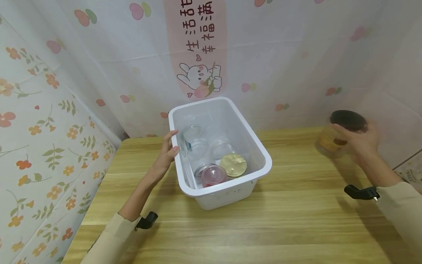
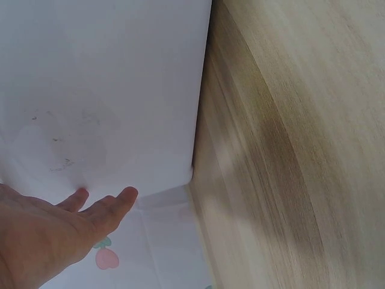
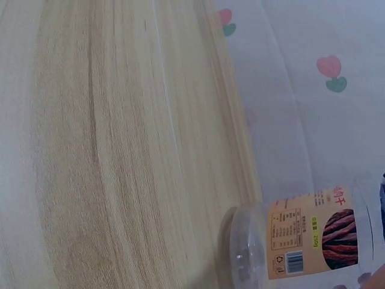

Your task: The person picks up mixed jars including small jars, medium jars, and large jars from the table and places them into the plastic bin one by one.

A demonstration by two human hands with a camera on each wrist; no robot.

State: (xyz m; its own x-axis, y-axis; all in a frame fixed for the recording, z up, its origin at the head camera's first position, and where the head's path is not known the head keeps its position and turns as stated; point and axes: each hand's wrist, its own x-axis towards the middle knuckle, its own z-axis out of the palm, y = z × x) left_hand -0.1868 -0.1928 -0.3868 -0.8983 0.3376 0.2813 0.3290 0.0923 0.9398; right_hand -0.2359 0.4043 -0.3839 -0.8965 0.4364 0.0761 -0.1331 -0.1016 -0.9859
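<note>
On the table stands a white plastic bin (image 1: 219, 196) holding several jars. My left hand (image 1: 166, 150) grips its left rim, thumb and a finger over the edge; in the left wrist view, other fingers (image 2: 114, 208) lie against the outer wall. Far to the right, my right hand (image 1: 362, 141) holds a clear plastic jar (image 1: 329, 141) with a black lid (image 1: 347, 119), tilted and blurred. An orange label (image 3: 307, 238) shows on this jar in the right wrist view, with its base close to the tabletop; most of the hand is out of that view.
In the bin lie a jar with a gold lid (image 1: 233, 165), a pinkish-red jar (image 1: 214, 176) and several clear jars (image 1: 194, 134). A patterned cloth (image 1: 280, 66) hangs behind the wooden table (image 1: 280, 227), and a flowered cloth (image 1: 49, 146) covers the left side.
</note>
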